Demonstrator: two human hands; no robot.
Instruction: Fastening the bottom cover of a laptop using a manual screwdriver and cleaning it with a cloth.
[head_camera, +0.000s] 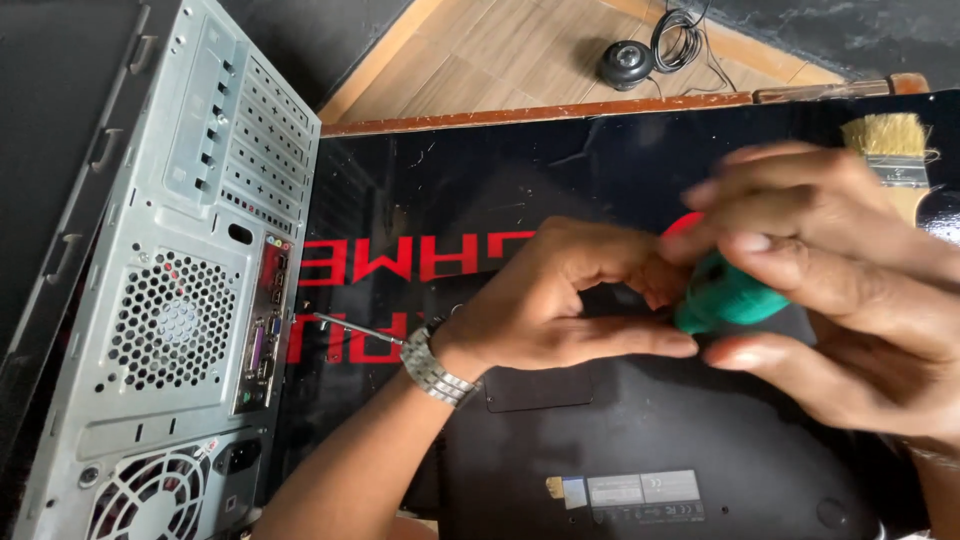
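head view, looking down on a black mat (520, 190). both hands meet over a laptop (640, 440) lying underside up near the mat's front edge. right hand (850, 290) is wrapped around the green handle of a screwdriver (725, 298); its thin shaft runs left, tip at the rear panel of a grey pc case (170, 300) at the mat's left edge. left hand (570, 300), watch (435, 365) on the wrist, curls loosely, fingertips touching the handle's front end. a brush (895, 160) lies at the far right corner.
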